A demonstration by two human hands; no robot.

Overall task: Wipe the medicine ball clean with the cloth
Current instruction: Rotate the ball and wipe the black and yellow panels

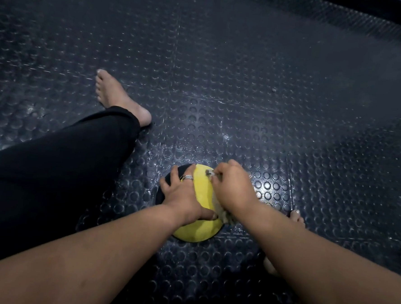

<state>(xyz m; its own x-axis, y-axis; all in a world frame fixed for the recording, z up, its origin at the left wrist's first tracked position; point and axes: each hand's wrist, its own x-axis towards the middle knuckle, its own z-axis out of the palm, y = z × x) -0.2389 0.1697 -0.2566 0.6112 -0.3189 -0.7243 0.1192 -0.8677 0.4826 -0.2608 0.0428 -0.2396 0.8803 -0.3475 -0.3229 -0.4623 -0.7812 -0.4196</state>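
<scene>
**A:** Status on the wipe?

**B:** Mid-wipe, by my read. The round yellow-and-black rubber medicine ball (198, 230) sits on the dark studded rubber floor (246, 84), between the person's legs. Both hands are on it.

**A:** Left hand?

**B:** The left hand (180, 194) lies over the top, fingers (169, 177) spread and fairly straight, pressing on the black panel. The thumb reaches across the yellow panel toward the other hand. It is bracing the ball, not gripping it. There is a silver ring (187, 177) on one finger.

**A:** Right?

**B:** The right hand (233, 191) has its fingers curled round the pale, frayed, off-white cloth (223, 215). The cloth is bunched under the palm; one tuft shows beyond the fingertips, another at the wrist side. It is pressed against the ball's right flank, just beside the left thumb.

**A:** How much is done?

**B:** Can't say for certain. The yellow panel between the two hands looks even, with no obvious marks, but the light is dim. The black panel under the left fingers is too dark to judge. The underside and right side are hidden.

**A:** What's left?

**B:** Likely the black sections, and whatever faces the floor. The ball would need turning to reach those. There is no sign that the cloth has been put down, so I'd not call it finished.

**A:** Anything else nearby?

**B:** A bare foot (120, 97) out past the left fingers, below a black trouser leg (53, 166). Toes of the other foot (296, 217) are just right of the right wrist.
</scene>
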